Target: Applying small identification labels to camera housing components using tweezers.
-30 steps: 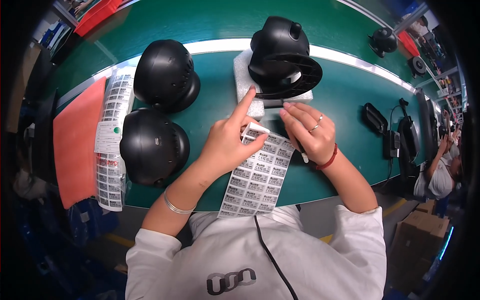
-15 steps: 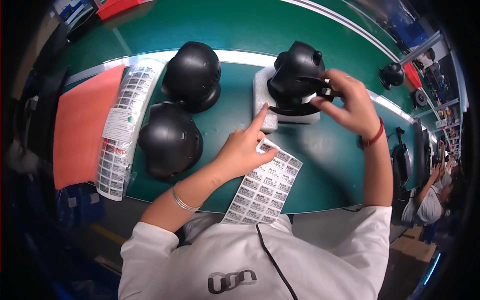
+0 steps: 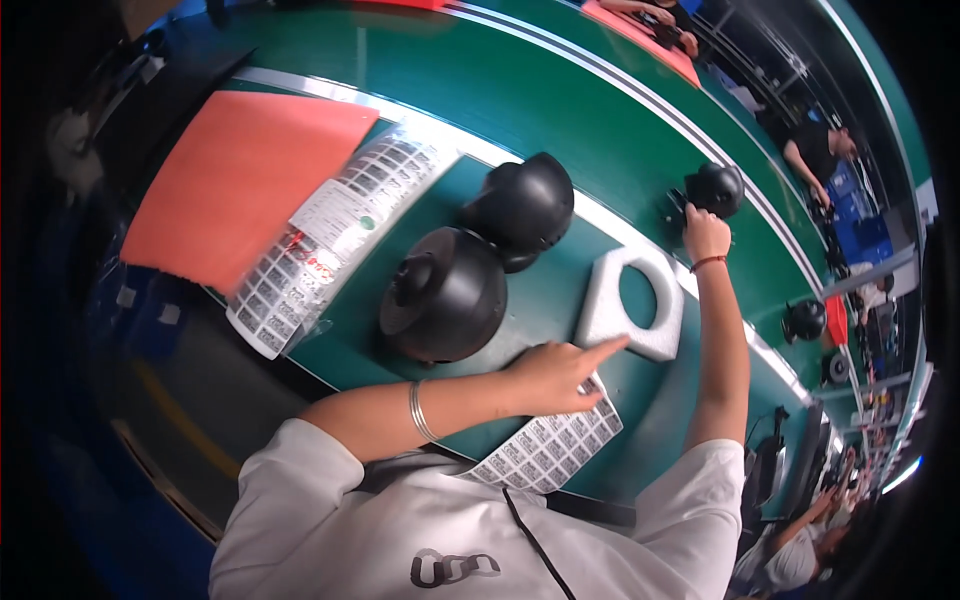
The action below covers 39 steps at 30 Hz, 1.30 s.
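At the upper right of the frame, the right hand [image 3: 706, 236] closes its grip on the lower part of a black round device [image 3: 717, 188], which is over the green bench [image 3: 655, 425]. The left hand [image 3: 553, 379], right of the lower centre, pinches the upper part of a label sheet [image 3: 555, 445] with its thumb and bent fingers. Its index finger points to the white foam block [image 3: 603, 310], just at the edge; I cannot tell if it touches. Two other black devices [image 3: 455, 300] stand together near the centre, beside plastic-covered labels [image 3: 335, 235] and an orange sheet [image 3: 245, 180].
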Each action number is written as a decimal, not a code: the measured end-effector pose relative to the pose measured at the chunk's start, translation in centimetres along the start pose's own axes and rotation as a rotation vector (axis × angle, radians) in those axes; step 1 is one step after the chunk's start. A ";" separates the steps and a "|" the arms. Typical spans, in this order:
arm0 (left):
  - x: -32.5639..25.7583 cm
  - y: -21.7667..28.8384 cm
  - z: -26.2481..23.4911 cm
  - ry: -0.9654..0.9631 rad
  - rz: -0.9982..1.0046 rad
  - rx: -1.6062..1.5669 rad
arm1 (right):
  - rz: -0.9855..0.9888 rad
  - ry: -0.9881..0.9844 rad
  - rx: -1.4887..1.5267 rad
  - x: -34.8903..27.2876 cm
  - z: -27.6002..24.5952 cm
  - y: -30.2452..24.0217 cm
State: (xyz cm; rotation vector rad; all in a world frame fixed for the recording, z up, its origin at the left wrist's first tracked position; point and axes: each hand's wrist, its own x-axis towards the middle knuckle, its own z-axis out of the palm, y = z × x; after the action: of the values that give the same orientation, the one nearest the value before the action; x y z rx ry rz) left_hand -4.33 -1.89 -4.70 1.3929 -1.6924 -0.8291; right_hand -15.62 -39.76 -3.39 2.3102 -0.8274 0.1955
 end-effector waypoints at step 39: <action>-0.7 2.8 -0.4 -0.033 0.063 -0.432 | -0.010 -0.005 1.212 -10.2 -23.2 -3.0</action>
State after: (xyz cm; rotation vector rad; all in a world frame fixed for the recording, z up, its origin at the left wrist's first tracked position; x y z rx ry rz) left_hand -5.25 -0.65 -2.27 1.0298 -1.4613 -1.1088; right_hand -20.03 -18.09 9.25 3.4052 -0.7950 0.8835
